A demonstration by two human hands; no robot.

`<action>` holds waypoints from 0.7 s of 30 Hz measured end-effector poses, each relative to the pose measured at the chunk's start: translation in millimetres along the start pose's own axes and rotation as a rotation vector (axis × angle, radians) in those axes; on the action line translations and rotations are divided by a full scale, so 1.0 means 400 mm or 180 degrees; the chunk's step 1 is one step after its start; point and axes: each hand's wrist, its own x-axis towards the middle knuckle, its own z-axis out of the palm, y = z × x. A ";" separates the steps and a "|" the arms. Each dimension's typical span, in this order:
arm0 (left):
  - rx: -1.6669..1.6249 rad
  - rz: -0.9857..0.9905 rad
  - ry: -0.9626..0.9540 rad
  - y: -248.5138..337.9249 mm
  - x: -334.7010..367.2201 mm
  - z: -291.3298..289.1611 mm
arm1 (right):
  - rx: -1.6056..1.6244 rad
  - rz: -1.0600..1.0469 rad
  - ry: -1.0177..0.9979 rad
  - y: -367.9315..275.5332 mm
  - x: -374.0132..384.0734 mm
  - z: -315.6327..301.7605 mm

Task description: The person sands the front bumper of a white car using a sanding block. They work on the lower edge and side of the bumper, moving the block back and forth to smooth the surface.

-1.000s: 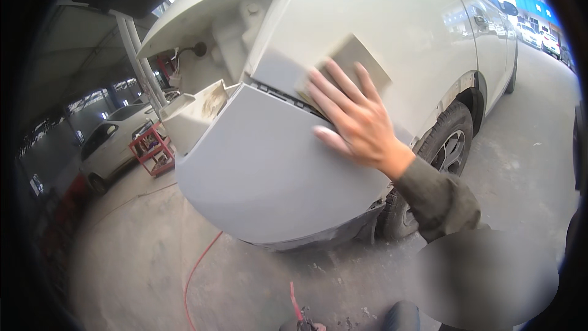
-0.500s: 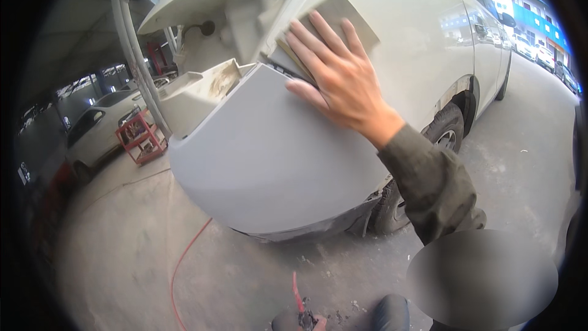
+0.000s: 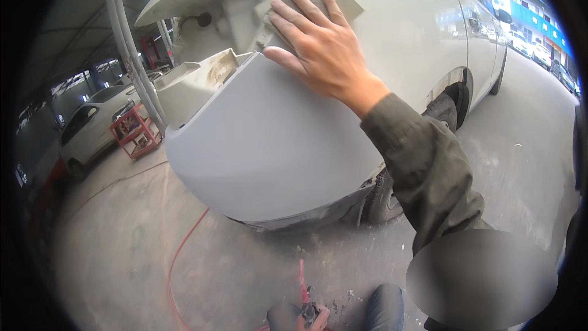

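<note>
My right hand (image 3: 321, 52) lies flat on the pale car's rear corner, fingers stretched out and slightly spread. Beneath it is a thin grey-beige sheet (image 3: 344, 1) that looks like sandpaper, pressed against the body panel. The thumb rests by the top edge of the matte grey bumper (image 3: 269, 141). Low in the picture, between my knees, my left hand (image 3: 318, 319) is closed around a black air blow gun (image 3: 309, 309) with a red tube pointing away. The lower picture edge cuts off part of that hand.
A recessed lamp opening (image 3: 205, 46) adjoins the bumper on the left. A red hose (image 3: 174, 263) curves over the concrete floor. Further left stand a red tool cart (image 3: 136, 135), a metal post (image 3: 131, 55) and another car (image 3: 92, 125). The rear wheel (image 3: 384, 199) is beside my right sleeve.
My right hand and the sheet have shifted up and left along the panel. The view has shifted slightly, and more of my left hand and the blow gun now shows.
</note>
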 end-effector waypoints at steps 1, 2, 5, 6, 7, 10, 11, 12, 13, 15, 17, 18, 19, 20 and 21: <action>0.0077 -0.0229 -0.0064 -0.006 0.008 0.009 | -0.0019 -0.0028 0.0003 0.006 -0.019 -0.006; 0.0168 -0.0262 -0.0078 -0.018 0.009 0.007 | -0.0022 -0.0046 0.0018 0.012 -0.050 -0.005; 0.0275 -0.0086 -0.0037 -0.030 0.022 -0.006 | 0.0249 0.0066 -0.0288 0.016 -0.201 -0.014; 0.0223 0.0015 -0.0044 -0.031 0.013 0.001 | 0.0161 0.0064 -0.0452 0.041 -0.274 -0.030; 0.0202 0.0041 -0.0058 -0.038 -0.003 0.002 | -0.0070 0.0113 -0.0675 0.067 -0.358 -0.046; 0.0011 -0.0387 -0.0085 -0.037 -0.045 -0.031 | 0.0070 -0.0005 -0.0630 0.081 -0.331 -0.066; -0.0095 -0.0209 0.0025 0.006 -0.079 0.000 | 0.0101 -0.0150 -0.0546 0.072 -0.274 -0.057; -0.0057 -0.0053 -0.0018 -0.009 -0.066 -0.014 | 0.0137 -0.0305 -0.0468 0.060 -0.200 -0.043; -0.0007 0.0076 -0.0059 -0.029 -0.052 -0.039 | 0.0153 -0.0425 -0.0411 0.044 -0.133 -0.034; 0.0081 0.0209 -0.0140 -0.048 -0.030 -0.055 | 0.0195 -0.0549 -0.0283 0.022 -0.069 -0.009; 0.0077 0.0186 -0.0026 -0.036 -0.027 -0.032 | 0.0393 -0.0587 -0.0086 0.018 -0.067 0.011; 0.0067 0.0170 -0.0026 -0.028 -0.022 -0.015 | 0.0391 -0.0533 -0.0182 0.029 -0.090 0.003; 0.0058 0.0154 -0.0015 -0.027 -0.026 -0.001 | 0.0394 -0.0476 -0.0274 0.041 -0.135 -0.011; 0.0033 0.0160 0.0030 -0.026 -0.035 0.007 | 0.0418 -0.0432 -0.0335 0.047 -0.179 -0.018; 0.0014 0.0192 0.0072 -0.023 -0.040 0.012 | 0.0481 -0.0280 -0.0360 0.060 -0.233 -0.026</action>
